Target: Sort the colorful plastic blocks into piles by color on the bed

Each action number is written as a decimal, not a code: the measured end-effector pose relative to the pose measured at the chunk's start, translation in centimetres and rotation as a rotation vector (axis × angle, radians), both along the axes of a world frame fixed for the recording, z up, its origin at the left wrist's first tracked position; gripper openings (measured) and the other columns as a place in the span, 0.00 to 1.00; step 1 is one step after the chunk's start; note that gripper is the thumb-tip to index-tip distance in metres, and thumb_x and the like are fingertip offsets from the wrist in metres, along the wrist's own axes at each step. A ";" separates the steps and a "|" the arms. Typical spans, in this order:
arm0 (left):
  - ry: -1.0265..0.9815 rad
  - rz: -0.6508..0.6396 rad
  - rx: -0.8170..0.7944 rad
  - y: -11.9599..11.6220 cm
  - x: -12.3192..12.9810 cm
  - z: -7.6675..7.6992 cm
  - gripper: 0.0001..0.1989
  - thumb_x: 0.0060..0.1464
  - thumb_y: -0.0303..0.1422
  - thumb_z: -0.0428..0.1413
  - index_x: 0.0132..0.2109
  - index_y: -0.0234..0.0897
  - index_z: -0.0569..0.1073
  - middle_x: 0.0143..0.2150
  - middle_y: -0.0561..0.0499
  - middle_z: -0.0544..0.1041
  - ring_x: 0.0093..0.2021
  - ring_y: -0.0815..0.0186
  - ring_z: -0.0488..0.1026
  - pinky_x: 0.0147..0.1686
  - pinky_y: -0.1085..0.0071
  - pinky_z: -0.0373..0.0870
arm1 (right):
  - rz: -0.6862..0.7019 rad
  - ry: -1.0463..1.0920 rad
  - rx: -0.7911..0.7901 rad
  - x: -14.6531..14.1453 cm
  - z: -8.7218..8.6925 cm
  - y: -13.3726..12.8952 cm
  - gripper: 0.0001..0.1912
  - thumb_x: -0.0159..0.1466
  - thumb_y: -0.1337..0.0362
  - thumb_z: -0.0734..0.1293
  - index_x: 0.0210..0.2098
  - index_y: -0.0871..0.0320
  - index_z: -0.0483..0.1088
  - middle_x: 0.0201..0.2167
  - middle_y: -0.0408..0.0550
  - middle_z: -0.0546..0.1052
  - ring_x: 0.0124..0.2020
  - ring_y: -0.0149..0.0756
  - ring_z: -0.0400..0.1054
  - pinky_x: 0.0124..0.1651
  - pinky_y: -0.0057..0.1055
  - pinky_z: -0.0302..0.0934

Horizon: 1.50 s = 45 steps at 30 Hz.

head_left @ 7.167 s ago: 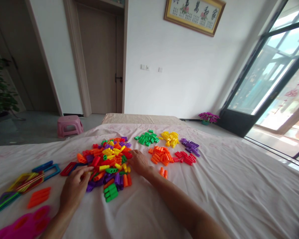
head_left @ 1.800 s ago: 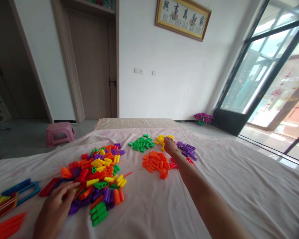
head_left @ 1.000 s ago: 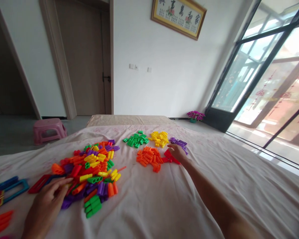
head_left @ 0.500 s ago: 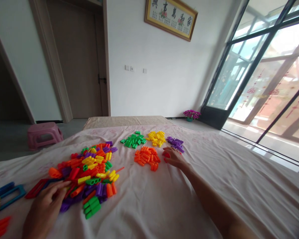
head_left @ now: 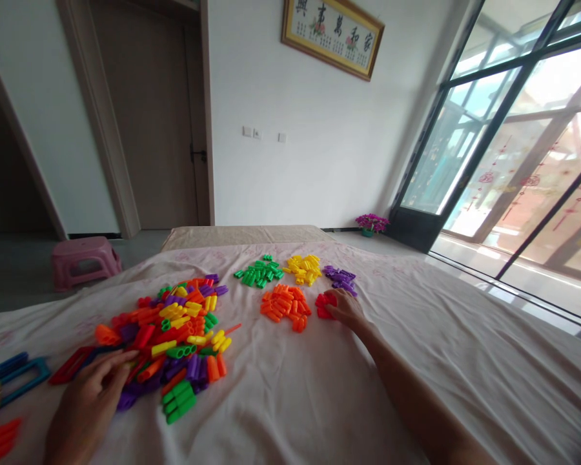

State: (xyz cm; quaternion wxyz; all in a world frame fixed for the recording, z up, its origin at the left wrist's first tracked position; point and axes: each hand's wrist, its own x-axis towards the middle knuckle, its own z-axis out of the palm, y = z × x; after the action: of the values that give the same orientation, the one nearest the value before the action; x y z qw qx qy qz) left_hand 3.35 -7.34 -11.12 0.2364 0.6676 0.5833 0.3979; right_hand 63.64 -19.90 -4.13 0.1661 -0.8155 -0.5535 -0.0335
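My left hand point(head_left: 94, 391) rests at the near left edge of a mixed heap of plastic tube-shaped building blocks point(head_left: 179, 329) in red, orange, yellow, green and purple. Its thumb and fingers are bent together against the heap; what lies between them is hidden. On the right, my right hand point(head_left: 348, 309) is stretched over the cloth, fingers apart at the right side of a small group of red blocks point(head_left: 325, 305). Close by lie single-colour groups: orange blocks point(head_left: 285, 305), green blocks point(head_left: 260, 272), yellow blocks point(head_left: 304, 268) and purple blocks point(head_left: 339, 278).
A pale, wrinkled cloth point(head_left: 281, 400) covers the surface. Blue frame-like pieces point(head_left: 29, 374) and a blurred orange-red piece point(head_left: 0, 441) lie at the left edge. Beyond are a pink stool point(head_left: 84, 261), a potted flower point(head_left: 372, 223) and a glass door point(head_left: 484, 148).
My right hand has drawn slightly to the right, so more of the red blocks show beside it. My left hand has stayed in place at the mixed heap.
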 end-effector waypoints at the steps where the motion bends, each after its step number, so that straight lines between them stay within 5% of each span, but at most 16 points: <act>1: -0.005 0.001 -0.002 -0.1 0.1 0.2 0.24 0.58 0.49 0.50 0.50 0.40 0.81 0.59 0.41 0.80 0.61 0.48 0.74 0.67 0.50 0.66 | 0.010 -0.007 0.035 -0.3 0.1 0.0 0.22 0.65 0.56 0.69 0.57 0.52 0.78 0.57 0.53 0.78 0.58 0.52 0.71 0.58 0.43 0.62; 5: -0.011 0.025 -0.010 -0.6 0.6 1.0 0.25 0.57 0.48 0.51 0.49 0.38 0.82 0.58 0.40 0.80 0.61 0.47 0.75 0.67 0.50 0.66 | 0.133 -0.026 0.253 -3.2 1.0 0.6 0.18 0.66 0.60 0.68 0.54 0.53 0.79 0.55 0.53 0.80 0.58 0.51 0.71 0.60 0.45 0.63; 9: -0.007 0.017 0.027 -0.7 0.6 1.0 0.24 0.58 0.48 0.51 0.49 0.38 0.82 0.60 0.39 0.79 0.63 0.48 0.74 0.68 0.51 0.66 | 0.427 0.018 0.378 -9.1 2.4 1.8 0.11 0.67 0.64 0.68 0.46 0.52 0.81 0.48 0.51 0.83 0.51 0.46 0.75 0.59 0.45 0.65; 12: -0.001 0.014 0.057 -0.6 0.5 0.6 0.24 0.58 0.48 0.52 0.49 0.38 0.83 0.59 0.39 0.80 0.63 0.48 0.74 0.68 0.51 0.66 | 0.612 0.093 0.317 -14.7 3.0 2.5 0.09 0.68 0.65 0.69 0.45 0.53 0.81 0.44 0.51 0.83 0.48 0.45 0.76 0.55 0.42 0.67; 17: 0.004 0.041 0.090 -0.7 0.7 0.9 0.23 0.57 0.48 0.53 0.47 0.41 0.84 0.57 0.41 0.82 0.60 0.49 0.76 0.64 0.52 0.70 | 0.754 0.245 0.118 -22.2 2.6 3.5 0.19 0.67 0.69 0.70 0.57 0.53 0.77 0.53 0.52 0.81 0.52 0.42 0.76 0.56 0.38 0.69; 21: -0.011 0.040 0.078 -0.8 1.0 1.3 0.24 0.56 0.49 0.52 0.47 0.39 0.84 0.56 0.40 0.82 0.60 0.49 0.76 0.65 0.52 0.69 | 0.866 0.184 0.023 -25.5 1.5 4.8 0.28 0.64 0.69 0.72 0.63 0.53 0.72 0.59 0.53 0.78 0.57 0.46 0.74 0.59 0.39 0.68; 25: -0.012 0.030 0.063 -1.0 1.1 1.5 0.25 0.56 0.48 0.52 0.48 0.38 0.84 0.57 0.39 0.81 0.61 0.48 0.75 0.65 0.52 0.69 | 0.878 0.130 0.010 -26.9 0.1 5.6 0.26 0.65 0.70 0.71 0.62 0.53 0.73 0.57 0.52 0.80 0.55 0.46 0.73 0.59 0.39 0.67; 29: -0.015 0.036 0.086 -0.9 1.0 1.4 0.24 0.56 0.48 0.52 0.47 0.38 0.84 0.55 0.40 0.82 0.60 0.48 0.76 0.64 0.53 0.70 | 0.824 0.175 0.041 -26.9 -0.6 5.5 0.20 0.69 0.65 0.69 0.59 0.54 0.74 0.53 0.53 0.81 0.52 0.45 0.74 0.57 0.38 0.67; 34: 0.002 0.046 0.081 -0.8 0.9 1.2 0.24 0.55 0.49 0.53 0.46 0.40 0.84 0.56 0.41 0.82 0.59 0.49 0.77 0.63 0.54 0.71 | 0.609 0.489 0.223 -24.2 0.3 6.1 0.13 0.71 0.57 0.66 0.51 0.55 0.76 0.40 0.48 0.82 0.40 0.39 0.76 0.45 0.33 0.68; 40: 0.028 0.051 0.071 -0.8 0.8 1.2 0.23 0.57 0.48 0.52 0.47 0.40 0.84 0.56 0.42 0.82 0.59 0.49 0.77 0.64 0.53 0.71 | 0.317 0.981 0.510 -16.0 2.2 9.2 0.23 0.61 0.41 0.70 0.34 0.55 0.69 0.29 0.42 0.73 0.33 0.37 0.75 0.35 0.30 0.70; 45: 0.027 0.056 0.098 -0.9 0.8 1.1 0.23 0.56 0.48 0.52 0.46 0.41 0.84 0.55 0.42 0.83 0.59 0.49 0.77 0.63 0.54 0.72 | 0.111 0.977 0.507 -9.5 3.5 10.6 0.23 0.52 0.45 0.74 0.26 0.53 0.62 0.20 0.39 0.66 0.26 0.34 0.69 0.34 0.33 0.70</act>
State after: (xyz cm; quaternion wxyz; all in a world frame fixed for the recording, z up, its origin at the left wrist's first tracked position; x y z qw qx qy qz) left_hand 4.14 -8.19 -10.04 0.1843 0.6670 0.5847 0.4234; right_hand 54.15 -9.25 -0.66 0.5962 -0.6401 -0.4288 0.2255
